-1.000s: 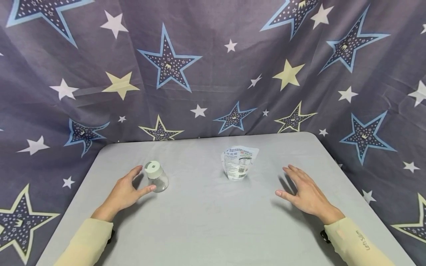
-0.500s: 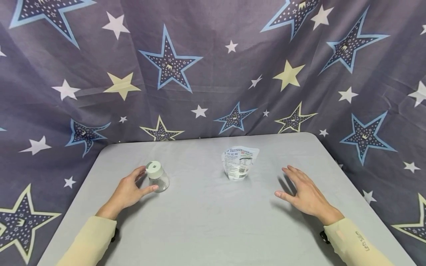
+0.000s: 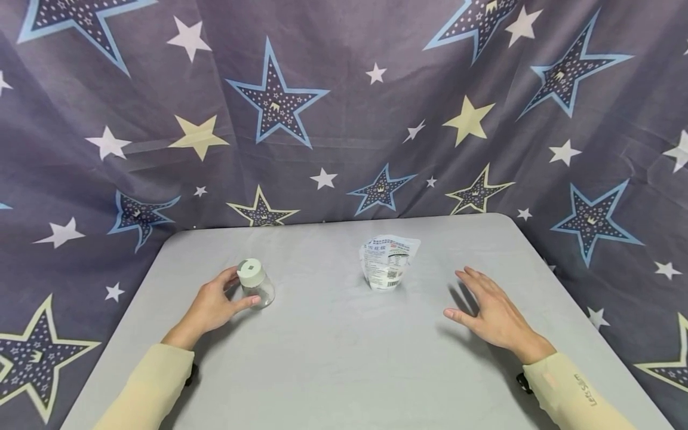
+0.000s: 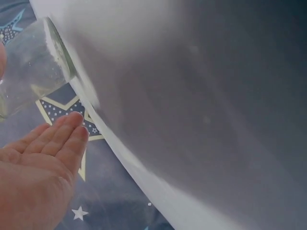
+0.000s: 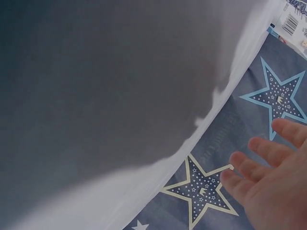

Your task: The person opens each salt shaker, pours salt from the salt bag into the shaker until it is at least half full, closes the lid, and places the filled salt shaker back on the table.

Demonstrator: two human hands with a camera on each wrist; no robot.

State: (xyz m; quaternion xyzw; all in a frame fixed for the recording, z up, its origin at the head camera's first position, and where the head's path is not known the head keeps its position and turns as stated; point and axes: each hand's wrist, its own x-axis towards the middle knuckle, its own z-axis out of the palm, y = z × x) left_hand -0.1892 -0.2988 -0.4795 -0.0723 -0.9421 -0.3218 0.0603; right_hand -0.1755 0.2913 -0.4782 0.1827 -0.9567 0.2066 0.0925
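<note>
A clear jar (image 3: 258, 283) with a pale green-white lid stands upright on the left half of the table. My left hand (image 3: 211, 306) is around its near left side, thumb in front and fingers behind. The left wrist view shows the clear jar body (image 4: 36, 62) beyond my outstretched fingers (image 4: 69, 141), with a gap between them. Whether the thumb touches the jar, I cannot tell. Over the right side of the table, my right hand (image 3: 493, 312) is held with spread, relaxed fingers and holds nothing. The white printed pouch (image 3: 387, 263) stands to its left, further back.
Both things stand on a grey-white table (image 3: 344, 358) with rounded far corners. Behind and beside it hangs a dark curtain (image 3: 344, 119) printed with stars. Part of the printed pouch (image 5: 291, 24) shows at the top right of the right wrist view.
My left hand has moved a little to the right, closer around the jar. The jar and the pouch stand where they were, and my right hand has stayed still.
</note>
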